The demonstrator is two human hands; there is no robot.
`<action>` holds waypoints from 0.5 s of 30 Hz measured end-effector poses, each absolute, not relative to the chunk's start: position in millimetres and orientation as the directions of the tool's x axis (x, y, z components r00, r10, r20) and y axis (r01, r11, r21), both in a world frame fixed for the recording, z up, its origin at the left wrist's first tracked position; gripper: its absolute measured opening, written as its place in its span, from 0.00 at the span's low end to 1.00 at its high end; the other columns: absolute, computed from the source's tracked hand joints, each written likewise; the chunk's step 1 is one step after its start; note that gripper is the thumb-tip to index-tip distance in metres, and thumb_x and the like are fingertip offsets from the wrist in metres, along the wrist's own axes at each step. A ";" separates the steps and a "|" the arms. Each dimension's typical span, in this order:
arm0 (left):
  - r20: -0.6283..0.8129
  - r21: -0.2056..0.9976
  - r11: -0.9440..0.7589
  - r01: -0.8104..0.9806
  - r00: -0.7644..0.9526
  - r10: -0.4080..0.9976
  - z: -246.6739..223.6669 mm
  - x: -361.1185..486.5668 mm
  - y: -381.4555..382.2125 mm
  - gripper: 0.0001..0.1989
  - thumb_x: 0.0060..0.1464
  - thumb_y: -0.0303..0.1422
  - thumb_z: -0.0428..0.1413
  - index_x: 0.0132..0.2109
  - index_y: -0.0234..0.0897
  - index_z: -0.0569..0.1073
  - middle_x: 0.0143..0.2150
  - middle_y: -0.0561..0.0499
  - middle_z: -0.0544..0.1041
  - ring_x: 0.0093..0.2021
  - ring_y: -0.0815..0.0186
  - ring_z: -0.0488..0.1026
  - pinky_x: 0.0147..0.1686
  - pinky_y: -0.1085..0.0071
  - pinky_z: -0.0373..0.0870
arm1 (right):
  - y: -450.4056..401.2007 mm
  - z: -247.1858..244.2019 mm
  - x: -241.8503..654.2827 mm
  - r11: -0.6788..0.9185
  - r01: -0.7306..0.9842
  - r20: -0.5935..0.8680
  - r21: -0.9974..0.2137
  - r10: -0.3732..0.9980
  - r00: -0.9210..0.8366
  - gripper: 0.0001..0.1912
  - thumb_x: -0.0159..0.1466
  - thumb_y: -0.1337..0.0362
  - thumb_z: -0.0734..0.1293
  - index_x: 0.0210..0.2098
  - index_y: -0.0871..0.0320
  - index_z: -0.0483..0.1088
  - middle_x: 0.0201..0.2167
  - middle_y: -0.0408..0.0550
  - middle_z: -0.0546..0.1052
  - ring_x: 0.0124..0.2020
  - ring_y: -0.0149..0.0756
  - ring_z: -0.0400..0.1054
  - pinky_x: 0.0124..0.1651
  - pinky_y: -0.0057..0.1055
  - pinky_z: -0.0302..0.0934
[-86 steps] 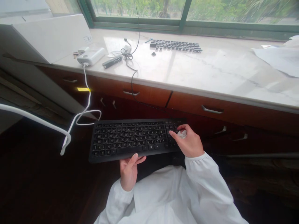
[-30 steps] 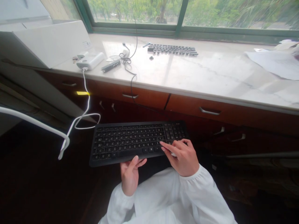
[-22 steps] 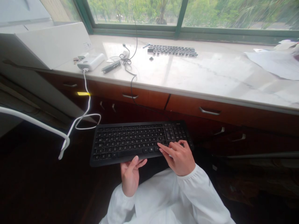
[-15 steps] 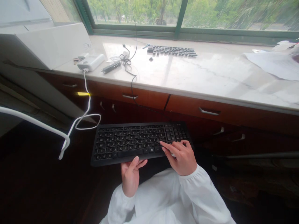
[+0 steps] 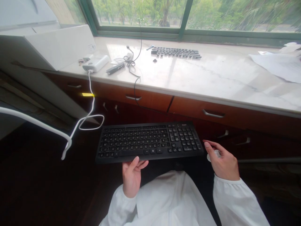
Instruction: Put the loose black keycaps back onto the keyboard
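Observation:
A black keyboard (image 5: 134, 141) is held above my lap, its front edge resting in my left hand (image 5: 132, 177), thumb on top and fingers beneath. Most of its main section shows bare key sockets, while the number pad (image 5: 188, 138) and several bottom-row keys still have caps. Just off the keyboard's right end, my right hand (image 5: 223, 161) is closed around a small white wad (image 5: 216, 153), perhaps tissue, mostly hidden by the fingers. On the counter, rows of loose black keycaps (image 5: 176, 52) lie near the window, with a single keycap (image 5: 155, 60) apart from them.
The pale marble counter (image 5: 211, 84) runs beneath the window. On it are a white power strip (image 5: 95, 63), a tangled black cable (image 5: 129, 61), a dark slim object (image 5: 115, 68), a thin blue tool (image 5: 150, 47) and papers (image 5: 277, 64). A white cord (image 5: 91, 106) hangs at left.
My right hand has moved right, from over the keyboard's keys to beyond its right end, still with the white wad. The keyboard has tilted slightly; my left hand stays under it.

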State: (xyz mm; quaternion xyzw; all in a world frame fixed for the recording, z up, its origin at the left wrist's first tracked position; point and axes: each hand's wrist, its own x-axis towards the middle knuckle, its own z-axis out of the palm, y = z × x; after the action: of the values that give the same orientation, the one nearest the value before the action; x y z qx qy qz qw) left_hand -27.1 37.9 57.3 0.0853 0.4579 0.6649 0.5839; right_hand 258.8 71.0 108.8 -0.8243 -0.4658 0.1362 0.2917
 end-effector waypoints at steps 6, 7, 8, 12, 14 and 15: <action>-0.431 0.683 0.101 -0.724 -0.287 0.856 62.3 -26.8 38.4 0.22 0.44 0.30 0.66 0.48 0.42 0.73 0.32 0.55 0.81 0.31 0.62 0.80 0.34 0.65 0.81 | 61.4 100.6 261.0 -0.366 0.618 0.005 -0.696 0.858 0.514 0.27 0.57 0.40 0.63 0.37 0.56 0.78 0.26 0.48 0.77 0.31 0.43 0.70 0.38 0.35 0.60; -0.427 0.684 0.100 -0.722 -0.285 0.858 63.2 -26.9 38.2 0.22 0.44 0.30 0.66 0.48 0.42 0.73 0.32 0.55 0.81 0.31 0.62 0.80 0.34 0.65 0.81 | 60.4 99.3 261.4 -0.367 0.597 -0.003 -0.713 0.853 0.522 0.27 0.57 0.40 0.63 0.38 0.56 0.78 0.27 0.48 0.78 0.31 0.43 0.70 0.38 0.35 0.61; -0.422 0.688 0.099 -0.719 -0.285 0.861 64.1 -26.9 38.0 0.22 0.44 0.30 0.66 0.48 0.42 0.73 0.32 0.55 0.81 0.31 0.62 0.80 0.34 0.65 0.81 | 59.6 98.3 262.2 -0.372 0.575 -0.014 -0.729 0.847 0.531 0.27 0.56 0.40 0.64 0.38 0.56 0.78 0.28 0.48 0.78 0.32 0.43 0.71 0.39 0.35 0.61; -0.405 0.704 0.099 -0.704 -0.283 0.869 66.9 -26.1 36.9 0.23 0.44 0.30 0.66 0.49 0.41 0.72 0.32 0.55 0.81 0.31 0.61 0.80 0.33 0.65 0.81 | 57.6 96.7 268.6 -0.404 0.498 -0.086 -0.768 0.835 0.544 0.28 0.53 0.40 0.67 0.37 0.57 0.79 0.29 0.49 0.79 0.33 0.44 0.72 0.41 0.35 0.63; -0.401 0.710 0.098 -0.697 -0.287 0.870 68.2 -24.5 36.3 0.23 0.44 0.30 0.66 0.49 0.40 0.72 0.31 0.54 0.81 0.31 0.61 0.80 0.33 0.64 0.81 | 56.4 97.2 271.4 -0.407 0.482 -0.098 -0.776 0.833 0.545 0.28 0.52 0.40 0.67 0.36 0.58 0.79 0.29 0.49 0.79 0.34 0.45 0.72 0.40 0.34 0.64; -0.399 0.713 0.097 -0.695 -0.288 0.871 68.9 -23.4 35.9 0.24 0.43 0.30 0.66 0.49 0.40 0.71 0.31 0.55 0.81 0.30 0.61 0.80 0.33 0.64 0.81 | 55.5 97.9 272.2 -0.405 0.478 -0.092 -0.780 0.829 0.551 0.29 0.51 0.40 0.67 0.36 0.58 0.79 0.30 0.50 0.79 0.34 0.45 0.73 0.40 0.34 0.64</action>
State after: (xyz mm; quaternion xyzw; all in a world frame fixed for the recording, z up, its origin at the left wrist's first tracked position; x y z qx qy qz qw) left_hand -23.4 35.9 68.9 0.0979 0.4493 0.6648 0.5887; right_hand 272.2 55.5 97.9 -0.8024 -0.4073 0.2418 0.3632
